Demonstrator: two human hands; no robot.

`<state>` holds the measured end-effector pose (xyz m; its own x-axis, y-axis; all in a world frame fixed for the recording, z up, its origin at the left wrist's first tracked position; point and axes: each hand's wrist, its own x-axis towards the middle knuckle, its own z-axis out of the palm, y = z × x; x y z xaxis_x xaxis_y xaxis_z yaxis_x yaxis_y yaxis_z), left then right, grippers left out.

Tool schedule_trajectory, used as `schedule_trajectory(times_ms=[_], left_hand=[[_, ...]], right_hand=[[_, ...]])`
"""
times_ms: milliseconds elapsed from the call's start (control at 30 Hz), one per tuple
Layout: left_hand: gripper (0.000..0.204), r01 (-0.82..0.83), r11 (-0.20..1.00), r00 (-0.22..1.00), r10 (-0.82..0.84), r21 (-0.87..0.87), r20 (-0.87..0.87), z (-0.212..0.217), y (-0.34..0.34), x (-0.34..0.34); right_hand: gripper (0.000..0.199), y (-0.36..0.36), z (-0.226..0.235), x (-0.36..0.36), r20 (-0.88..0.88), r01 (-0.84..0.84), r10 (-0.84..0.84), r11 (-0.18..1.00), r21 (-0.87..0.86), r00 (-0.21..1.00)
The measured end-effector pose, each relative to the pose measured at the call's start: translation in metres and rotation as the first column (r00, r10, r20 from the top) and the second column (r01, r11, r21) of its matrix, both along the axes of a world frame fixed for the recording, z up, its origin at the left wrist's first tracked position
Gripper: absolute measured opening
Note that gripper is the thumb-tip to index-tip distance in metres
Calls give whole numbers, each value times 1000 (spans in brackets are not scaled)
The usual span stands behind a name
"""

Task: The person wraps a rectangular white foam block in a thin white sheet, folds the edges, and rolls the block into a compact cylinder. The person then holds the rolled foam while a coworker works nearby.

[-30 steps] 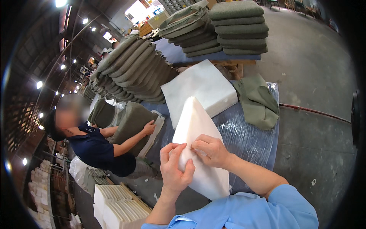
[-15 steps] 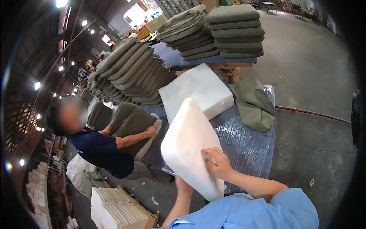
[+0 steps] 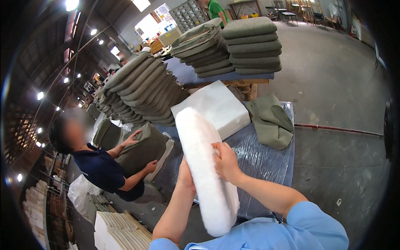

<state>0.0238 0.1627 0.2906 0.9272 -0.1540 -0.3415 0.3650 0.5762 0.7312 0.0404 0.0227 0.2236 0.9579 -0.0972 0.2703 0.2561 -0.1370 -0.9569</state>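
Right hand and left hand grasp a white foam pad on edge above the plastic-wrapped table.

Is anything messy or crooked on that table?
Yes. The green cover on the table lies crumpled, not flat, and the long row of green cushions behind leans over sideways. The white pad in the hands looks fine.
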Motion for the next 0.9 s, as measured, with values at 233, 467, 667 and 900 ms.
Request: schedule_trajectory(times_ms=[233,467,667,900], left_hand=[[74,-14,989,982,41,147,-183,-79,23,5],[63,-111,928,993,118,357,0,-87,38,56],[45,-101,791,981,-21,604,192,-85,25,118],[42,12,563,982,-161,826,96,-83,47,147]], right_hand=[[36,13,-64,-13,-191,-64,46,994,-92,980],[35,5,-90,0,-298,-170,166,985,12,940],[34,-6,-110,68,-317,0,55,985,170,947],[68,12,-77,125,-518,-231,257,966,115,816]])
